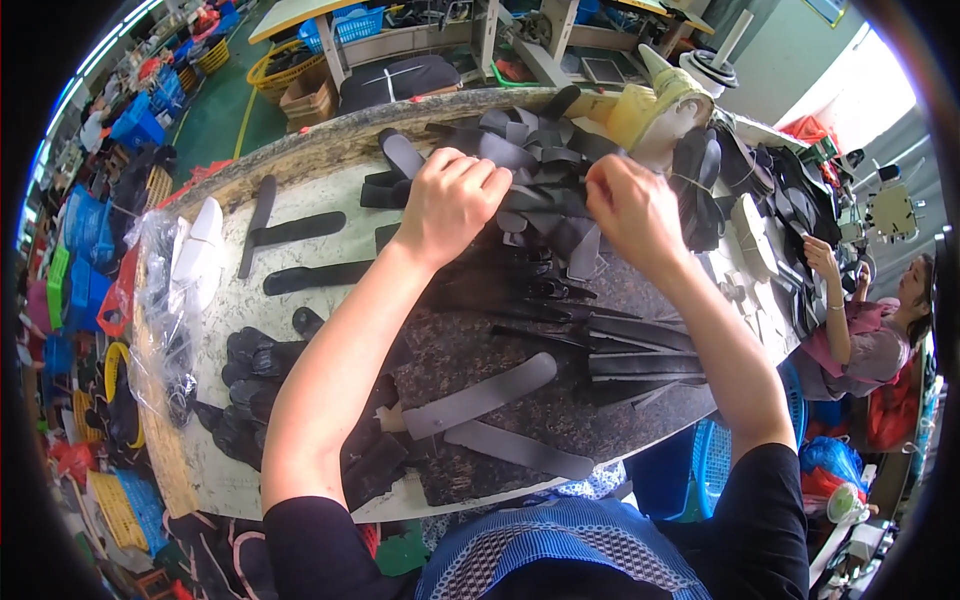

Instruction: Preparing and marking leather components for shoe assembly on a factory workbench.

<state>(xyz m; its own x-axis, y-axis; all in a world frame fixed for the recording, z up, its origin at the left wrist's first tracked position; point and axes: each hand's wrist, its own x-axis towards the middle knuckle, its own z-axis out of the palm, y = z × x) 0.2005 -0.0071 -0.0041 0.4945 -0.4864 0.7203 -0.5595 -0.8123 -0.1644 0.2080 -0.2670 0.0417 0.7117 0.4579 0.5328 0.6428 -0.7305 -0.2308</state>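
Dark grey strips [545, 200] lie heaped toward the far side of the desk [225, 330] in the head view. The left hand [458, 198] is at the heap's left part, its grip folded inward; whether it pinches a strip cannot be told. The right hand [635, 208] is at the heap's right side, fingers bent, what its grip holds likewise unclear. Nearer the body, two loose strips [480, 397] lie on a speckled board [450, 345], below and left of a fanned bundle [640, 350]. Clear plastic [160, 320] lies along the desk's left edge.
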